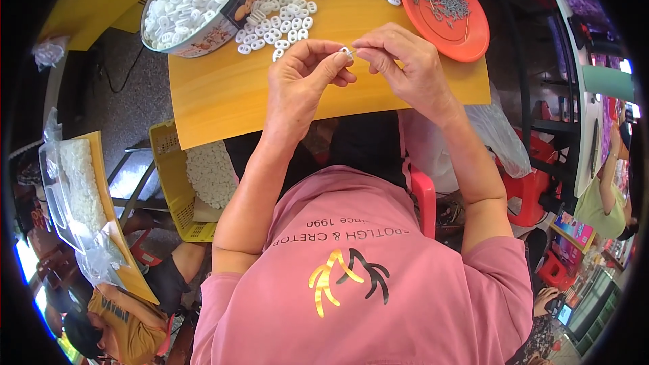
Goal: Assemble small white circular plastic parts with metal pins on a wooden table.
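Piece (347,51), small and white, is held above the surface (250,108), nearer than the heap of loose pieces (287,17) and left of the orange plate (473,44).

At the far left, the tin (215,35) is filled to its rim with similar pieces and stands by the surface's left edge; a knock from the left forearm could spill some toward the floor. The loose pieces spread to the right of the tin, and a sweeping wrist might scatter them.

Further right, the left fingers (330,66) are clamped on the piece, thumb against forefinger. That grip takes in little of it, so a sideways push could make it twist or spring out and bounce over the near edge into the lap. The right fingers (387,39) are drawn close together just beside its right side; whether they pinch anything cannot be told. If they bear down off-line, they may slip and jab the left thumb. On the right, the plate of grey metal bits (443,1) lies near the right hand, and an elbow or knuckle catching its rim could tip them out.

As for looks, the left part of the piece is covered by the thumb; its exposed end is pale, smooth and rounded like a loop. A greyish glint shows at its right, too small to identify.
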A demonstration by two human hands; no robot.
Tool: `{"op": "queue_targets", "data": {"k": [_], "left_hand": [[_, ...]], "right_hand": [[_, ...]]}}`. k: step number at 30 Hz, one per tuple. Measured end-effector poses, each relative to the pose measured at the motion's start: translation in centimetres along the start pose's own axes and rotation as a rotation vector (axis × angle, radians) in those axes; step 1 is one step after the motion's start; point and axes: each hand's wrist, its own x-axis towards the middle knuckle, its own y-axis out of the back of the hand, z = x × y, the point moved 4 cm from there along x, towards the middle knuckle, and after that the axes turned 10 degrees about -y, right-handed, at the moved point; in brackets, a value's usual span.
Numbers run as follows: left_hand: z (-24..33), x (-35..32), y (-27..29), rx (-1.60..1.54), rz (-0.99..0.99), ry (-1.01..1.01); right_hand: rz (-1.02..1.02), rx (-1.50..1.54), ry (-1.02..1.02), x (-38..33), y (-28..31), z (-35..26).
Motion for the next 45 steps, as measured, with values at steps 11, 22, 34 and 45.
{"op": "queue_targets", "data": {"k": [11,22,34,45], "left_hand": [[0.6,-0.1,-0.1,0.115,0.016,-0.053],[0.2,0.4,0.5,0.126,0.008,-0.022],[0.4,-0.2,0.2,0.106,0.054,-0.047],[-0.4,0.8,1.1,0.023,0.043,0.022]], "right_hand": [[0.004,0.020,-0.030,-0.1,-1.0,-0.2],[0.012,0.019,-0.014,0.4,-0.9,0.4],[0.066,-0.117,0.144,0.3,-1.6,-1.0],[-0.020,0.017,-0.014,0.7,-1.8,0.2]]}}
